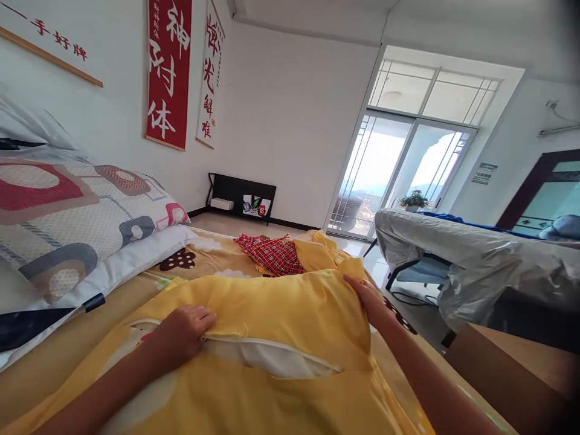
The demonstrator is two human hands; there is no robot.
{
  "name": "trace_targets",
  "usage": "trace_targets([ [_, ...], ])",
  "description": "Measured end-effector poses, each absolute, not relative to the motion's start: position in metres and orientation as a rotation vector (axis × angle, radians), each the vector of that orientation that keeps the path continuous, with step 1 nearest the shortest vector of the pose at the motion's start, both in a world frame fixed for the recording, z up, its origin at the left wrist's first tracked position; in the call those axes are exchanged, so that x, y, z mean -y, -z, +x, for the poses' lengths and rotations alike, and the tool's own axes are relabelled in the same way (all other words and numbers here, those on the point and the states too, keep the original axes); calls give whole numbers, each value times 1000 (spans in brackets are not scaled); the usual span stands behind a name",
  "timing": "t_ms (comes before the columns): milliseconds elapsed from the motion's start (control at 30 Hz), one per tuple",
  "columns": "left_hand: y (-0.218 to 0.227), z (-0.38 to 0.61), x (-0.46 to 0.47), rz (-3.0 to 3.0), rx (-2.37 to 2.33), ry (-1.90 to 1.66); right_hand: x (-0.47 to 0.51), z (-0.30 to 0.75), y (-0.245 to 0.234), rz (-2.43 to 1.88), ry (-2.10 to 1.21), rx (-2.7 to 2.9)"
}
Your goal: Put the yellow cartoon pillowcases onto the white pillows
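Note:
A puffed yellow pillowcase [281, 305] lies on the bed in front of me, with a long slit open along its near side. White stuffing or a pillow [267, 357] shows through that slit. My left hand [188, 329] is closed on the slit's edge at its left part, fingers curled under and partly hidden. At the far right corner, my right hand [369, 296] pinches the cloth, its fingertips partly behind the fabric. Beyond the pillowcase lie a red plaid cloth [274, 252] and more crumpled yellow fabric [319, 251].
Patterned pillows [122, 205] are stacked on the left of the patterned bed sheet [212, 241]. To the right stand a plastic-covered table [453, 241], a chair [421, 270] and a cardboard box [512, 368]. A low black shelf [231, 187] stands by the far wall.

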State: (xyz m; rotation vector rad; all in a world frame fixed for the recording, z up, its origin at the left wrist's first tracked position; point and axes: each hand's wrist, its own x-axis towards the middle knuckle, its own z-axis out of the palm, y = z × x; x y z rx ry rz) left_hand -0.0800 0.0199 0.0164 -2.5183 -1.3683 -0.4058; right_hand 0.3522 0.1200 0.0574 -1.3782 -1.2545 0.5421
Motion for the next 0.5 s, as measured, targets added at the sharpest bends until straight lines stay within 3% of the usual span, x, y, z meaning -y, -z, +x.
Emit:
trace_targets([
  [167, 6, -63, -30, -2580, 1655, 532, -99, 328, -83, -1626, -156, 1533],
  [367, 8, -69, -31, -2631, 1722, 587, -79, 339, -147, -1795, 348, 1752],
  [500, -21, -85, -18, -2588, 1665, 1024, -57, 345, -178, -1852, 644, 1877],
])
